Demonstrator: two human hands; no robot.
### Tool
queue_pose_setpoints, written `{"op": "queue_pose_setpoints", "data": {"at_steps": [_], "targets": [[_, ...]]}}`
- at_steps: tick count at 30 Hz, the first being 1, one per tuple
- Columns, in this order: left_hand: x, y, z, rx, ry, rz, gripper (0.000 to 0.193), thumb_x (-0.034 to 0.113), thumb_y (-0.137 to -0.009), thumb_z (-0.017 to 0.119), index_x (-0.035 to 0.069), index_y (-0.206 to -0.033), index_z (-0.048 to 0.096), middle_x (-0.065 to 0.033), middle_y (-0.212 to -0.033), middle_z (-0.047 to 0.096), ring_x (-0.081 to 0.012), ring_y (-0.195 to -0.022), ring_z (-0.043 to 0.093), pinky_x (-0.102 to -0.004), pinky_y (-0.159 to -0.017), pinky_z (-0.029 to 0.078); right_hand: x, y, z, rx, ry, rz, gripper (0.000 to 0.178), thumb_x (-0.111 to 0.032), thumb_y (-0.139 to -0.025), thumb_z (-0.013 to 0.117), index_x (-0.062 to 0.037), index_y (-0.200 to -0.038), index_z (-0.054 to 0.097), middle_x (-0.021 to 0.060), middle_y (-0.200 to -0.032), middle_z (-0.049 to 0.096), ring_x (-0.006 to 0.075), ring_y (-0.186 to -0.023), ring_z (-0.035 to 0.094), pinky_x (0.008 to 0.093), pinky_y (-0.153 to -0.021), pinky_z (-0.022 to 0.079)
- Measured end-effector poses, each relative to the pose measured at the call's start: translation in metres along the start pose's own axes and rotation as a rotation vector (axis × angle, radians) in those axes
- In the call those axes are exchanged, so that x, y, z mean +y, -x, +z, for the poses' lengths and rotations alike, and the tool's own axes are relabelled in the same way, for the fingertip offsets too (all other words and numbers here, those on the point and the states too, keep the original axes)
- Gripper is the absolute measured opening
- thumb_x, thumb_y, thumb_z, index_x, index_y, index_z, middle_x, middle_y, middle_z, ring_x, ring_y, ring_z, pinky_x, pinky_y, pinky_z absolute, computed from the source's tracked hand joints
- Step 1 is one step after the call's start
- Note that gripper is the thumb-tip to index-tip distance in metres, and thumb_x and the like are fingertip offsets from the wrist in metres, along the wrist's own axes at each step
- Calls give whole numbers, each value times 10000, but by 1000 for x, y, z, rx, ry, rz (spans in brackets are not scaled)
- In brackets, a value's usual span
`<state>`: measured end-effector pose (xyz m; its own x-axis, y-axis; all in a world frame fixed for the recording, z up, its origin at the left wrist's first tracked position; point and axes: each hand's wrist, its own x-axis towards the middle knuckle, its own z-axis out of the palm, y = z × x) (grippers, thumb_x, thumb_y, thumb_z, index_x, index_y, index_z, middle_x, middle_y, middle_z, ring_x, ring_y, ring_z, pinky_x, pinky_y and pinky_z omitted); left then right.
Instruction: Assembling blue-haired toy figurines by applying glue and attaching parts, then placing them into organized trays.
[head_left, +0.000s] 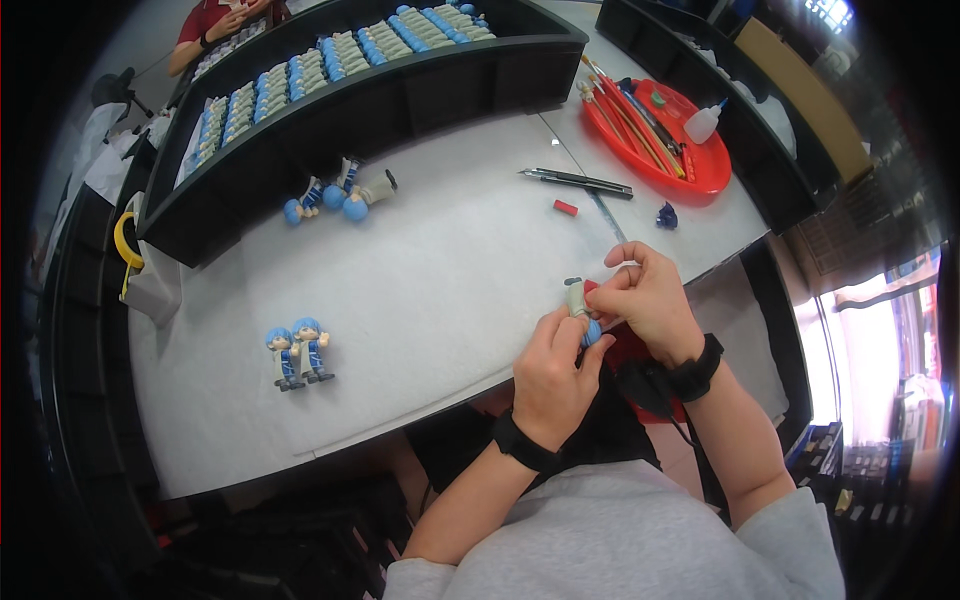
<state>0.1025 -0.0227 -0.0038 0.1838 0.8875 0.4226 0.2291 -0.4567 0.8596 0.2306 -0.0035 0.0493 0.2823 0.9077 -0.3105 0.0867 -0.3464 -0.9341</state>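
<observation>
My left hand [550,378] is closed around a small blue-haired figurine [591,332], held tilted with its head toward me, above the near edge of the table. Between the thumb and forefinger of my right hand [655,308] is a small red piece [590,287], close against the figurine's pale body; whether the two touch I cannot make out. Two matching figurines [298,352] lie side by side on the left of the white tabletop [420,310]. Farther back, several more figurines [355,208] lie in a loose group by a black crate.
The black crate [380,115] holds rows of figurines. At the right stand a red tray [715,170] of brushes and a white bottle [703,123]. Tweezers [580,184], a red cylinder [565,207] and a dark blue lump [667,215] lie nearby. Another person [212,25] sits far left.
</observation>
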Motion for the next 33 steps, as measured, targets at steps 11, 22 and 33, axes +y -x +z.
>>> {"op": "queue_pose_setpoints", "data": {"at_steps": [11, 22, 33], "targets": [[0, -1, -2, -12, -15, -3, 263, 64, -669, 725, -26, -829, 536, -128, -798, 557, -187, -577, 575, -263, -475, 496, -3, -5, 1, 26, 44, -54, 380, 39, -630, 643, 21, -928, 407, 87, -630, 585, 115, -520, 563, 223, -489, 476], [0, -1, -1, 6, 1, 11, 247, 63, -671, 724, -18, -810, 536, -125, -783, 558, -188, -564, 571, -269, -471, 475, -8, -4, 0, 4, 108, -40, 406, 31, -602, 641, 39, -947, 428, 92, -631, 586, 131, -569, 578, 246, -504, 469], [0, -1, -1, 7, 6, -21, 257, 66, -673, 727, -24, -810, 530, -120, -759, 547, -184, -537, 558, -269, -453, 456, -5, -5, 2, 25, 176, -107, 413, 26, -608, 625, 48, -966, 419, 98, -617, 587, 132, -543, 570, 247, -495, 461]]}}
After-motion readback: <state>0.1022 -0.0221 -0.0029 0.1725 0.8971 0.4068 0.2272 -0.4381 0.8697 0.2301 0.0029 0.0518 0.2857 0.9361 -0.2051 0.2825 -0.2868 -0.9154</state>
